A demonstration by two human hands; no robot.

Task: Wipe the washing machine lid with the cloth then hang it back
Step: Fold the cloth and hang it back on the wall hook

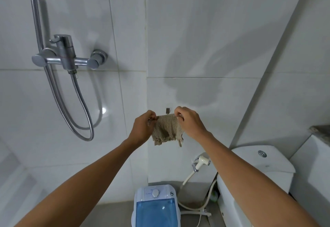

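A small beige ribbed cloth (167, 130) hangs stretched between my two hands in front of the white tiled wall. My left hand (143, 128) pinches its upper left corner and my right hand (190, 122) pinches its upper right corner. Just above the cloth's top edge a small wall hook (168, 110) sticks out of the tile. Far below, at the bottom of the view, stands a small white washing machine with a translucent blue lid (155, 212) and a round dial (155, 193).
A chrome shower mixer (66, 55) with a looping metal hose (84, 119) is on the wall at left. A white toilet cistern (264, 162) stands at right, with a bidet sprayer (202, 161) and its hose beside the machine.
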